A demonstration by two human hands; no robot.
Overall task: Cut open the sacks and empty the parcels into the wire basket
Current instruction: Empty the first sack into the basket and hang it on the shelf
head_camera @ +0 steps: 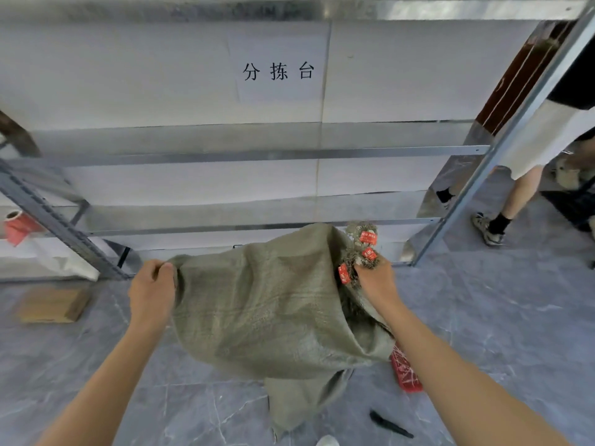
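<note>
Right now the sack (273,304) hangs stretched between the two hands, lifted off the floor (483,317), its lower end trailing down to a limp, narrow tail below and between the wrists. The left hand (153,288) pinches one upper corner of the cloth, fingers curled over the fold; the right hand (378,281), well apart from it, is clenched on the bunched, frayed end where red tags (368,238) sit among loose threads. The cloth is coarse grey-green woven plastic, creased and slack, and it looks mostly emptied, though nothing shows whether a parcel is left inside. To finish the tipping well, I would judge it best to keep both corners high and level, shake so anything loose slides toward the open end, and hold that end over the basket, not the bare tiles. Just under the right forearm a red meshed thing (406,375) peeks from behind the sack; it may be the basket, but too little shows to say. Below that forearm a slim black cutter (389,424) lies on the glossy grey marbled floor. Out beyond the left hand sits a flat cardboard box (53,304), and ahead of both hands stands a bare metal shelf frame (257,153).
</note>
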